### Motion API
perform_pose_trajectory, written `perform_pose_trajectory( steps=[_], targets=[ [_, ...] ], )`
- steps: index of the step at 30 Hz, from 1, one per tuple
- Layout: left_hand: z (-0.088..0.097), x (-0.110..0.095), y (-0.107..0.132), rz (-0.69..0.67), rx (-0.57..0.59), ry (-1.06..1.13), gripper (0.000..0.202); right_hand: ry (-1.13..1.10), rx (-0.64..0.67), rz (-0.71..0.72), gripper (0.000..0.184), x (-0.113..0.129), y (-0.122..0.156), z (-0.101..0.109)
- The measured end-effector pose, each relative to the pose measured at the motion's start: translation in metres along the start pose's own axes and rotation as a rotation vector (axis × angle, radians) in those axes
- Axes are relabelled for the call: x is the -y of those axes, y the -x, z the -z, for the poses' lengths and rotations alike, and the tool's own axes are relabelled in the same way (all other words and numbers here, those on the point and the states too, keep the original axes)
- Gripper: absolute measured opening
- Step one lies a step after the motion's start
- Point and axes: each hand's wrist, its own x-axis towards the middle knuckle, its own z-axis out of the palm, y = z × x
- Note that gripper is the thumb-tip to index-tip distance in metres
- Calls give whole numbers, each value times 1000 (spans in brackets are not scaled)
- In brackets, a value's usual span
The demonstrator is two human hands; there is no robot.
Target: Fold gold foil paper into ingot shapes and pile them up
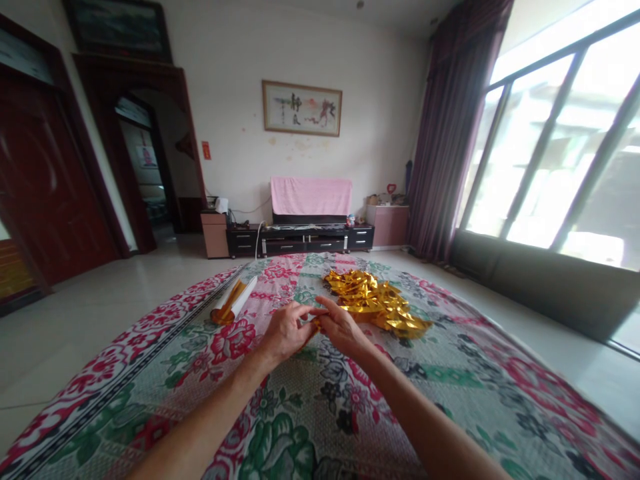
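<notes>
The fingers (303,311) mostly hide a gold piece (317,325), and the bottom edge cuts off both forearms (215,407).

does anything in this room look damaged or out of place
Yes: the wall shows faint yellowish blotches between the picture and the pink cloth, odd against the otherwise pale surface; their cause isn't clear. The gold heap by the right hand looks loose but not spilled.

This looks like a living room in a home. Well beyond the left hand (289,331) stands a low black cabinet (326,247) below a framed picture (303,108); rightward of the right hand (343,328) hang long purple curtains (443,133).
</notes>
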Motion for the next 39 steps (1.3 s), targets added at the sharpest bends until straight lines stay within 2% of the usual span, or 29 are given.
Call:
perform_pose_trajectory(
  steps=[2, 4, 7, 10, 13, 17, 21, 27, 30, 32, 35, 39],
  targets=[
    [1, 0, 0, -8, -1, 45, 29, -83, 5, -3, 51, 9, 4, -3],
    [2, 3, -1, 48, -34, 120, 30, -187, 38, -11, 55, 20, 10, -5],
    [1, 9, -3, 269, -91, 255, 34, -210, 16, -47, 56, 31, 17, -8],
    [0, 14, -5, 511, -145, 409, 34, -139, -18, -106, 57, 29, 18, -10],
    [-3, 15, -5, 623, -243, 517, 35, 34, -51, -102, 61, 17, 14, -13],
    [-9, 12, -5, 631, -299, 605, 42, 282, -79, -47, 57, 5, 11, -15],
    [-15, 14, -3, 591, -276, 603, 53, 341, -103, 23, 47, 5, 11, -15],
    [-9, 23, -2, 329, -280, 289, 51, 474, -141, 196, 27, 8, 12, -8],
    [-2, 25, -3, 249, -232, 244, 40, 514, -96, 232, 27, 7, 12, -3],
    [1, 26, -4, 261, -150, 284, 34, 508, -57, 227, 28, 6, 11, 0],
    [4, 25, -4, 375, -45, 383, 32, 481, -22, 204, 30, 6, 9, 4],
    [6, 26, -4, 467, 20, 409, 31, 472, -46, 125, 32, 7, 8, 7]
  ],
)
